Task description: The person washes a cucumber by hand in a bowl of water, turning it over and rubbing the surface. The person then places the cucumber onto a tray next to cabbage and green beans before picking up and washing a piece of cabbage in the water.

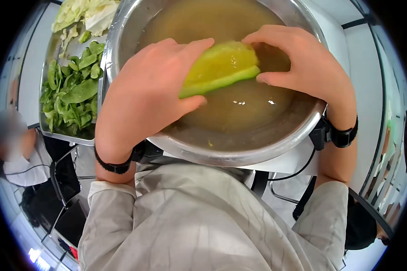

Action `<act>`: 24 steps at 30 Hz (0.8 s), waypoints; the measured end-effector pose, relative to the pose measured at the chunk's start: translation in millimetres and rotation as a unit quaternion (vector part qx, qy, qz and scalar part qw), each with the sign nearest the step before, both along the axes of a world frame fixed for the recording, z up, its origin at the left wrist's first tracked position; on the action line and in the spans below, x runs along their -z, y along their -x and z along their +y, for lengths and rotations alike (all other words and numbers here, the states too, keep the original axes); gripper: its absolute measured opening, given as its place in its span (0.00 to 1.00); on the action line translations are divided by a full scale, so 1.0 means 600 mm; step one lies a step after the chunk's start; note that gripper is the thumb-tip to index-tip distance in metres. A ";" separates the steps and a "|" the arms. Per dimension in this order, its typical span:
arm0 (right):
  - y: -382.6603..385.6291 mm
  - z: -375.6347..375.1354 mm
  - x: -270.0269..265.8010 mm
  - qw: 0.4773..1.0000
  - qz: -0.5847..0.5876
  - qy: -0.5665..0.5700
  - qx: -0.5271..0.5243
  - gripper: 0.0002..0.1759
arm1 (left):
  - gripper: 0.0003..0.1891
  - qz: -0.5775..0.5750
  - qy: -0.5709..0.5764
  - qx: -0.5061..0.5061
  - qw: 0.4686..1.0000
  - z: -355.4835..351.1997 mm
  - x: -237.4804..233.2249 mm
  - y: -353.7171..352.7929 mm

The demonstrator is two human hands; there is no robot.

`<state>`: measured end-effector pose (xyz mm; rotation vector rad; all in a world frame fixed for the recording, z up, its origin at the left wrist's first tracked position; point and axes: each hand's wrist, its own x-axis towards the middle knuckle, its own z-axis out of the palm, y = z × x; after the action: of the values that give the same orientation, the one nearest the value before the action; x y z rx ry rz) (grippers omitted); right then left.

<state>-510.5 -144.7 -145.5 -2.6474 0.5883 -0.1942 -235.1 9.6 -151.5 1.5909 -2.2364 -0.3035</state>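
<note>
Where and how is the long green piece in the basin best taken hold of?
Best gripped, I'd judge, near both ends, the left hand and right hand coming from opposite sides, thumbs near, fingers far. The green piece is elongated and lies slantwise; its wet sheen suggests slipping.

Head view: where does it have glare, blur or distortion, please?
Head view: fisheye curving toward dark, rounded edges; small white glints on the cloudy water and green vegetable piece; bright glare at lower left; the head of the person at far left is blurred.
</note>
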 end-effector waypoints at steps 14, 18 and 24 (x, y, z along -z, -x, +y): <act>-0.003 -0.005 0.003 1.000 0.019 -0.001 0.004 0.35 | 0.54 0.070 0.014 0.009 0.997 -0.004 0.011 0.001; 0.000 -0.007 0.021 0.999 -0.025 0.043 0.008 0.35 | 0.54 0.142 0.021 -0.027 0.989 -0.014 -0.007 0.011; -0.008 0.007 -0.005 0.999 0.016 -0.002 0.033 0.38 | 0.49 0.220 0.062 -0.030 0.973 -0.014 -0.009 0.000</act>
<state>-505.5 -140.7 -142.8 -2.6342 0.6876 -0.1713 -234.8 1.1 -145.8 1.3646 -1.8299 -0.4407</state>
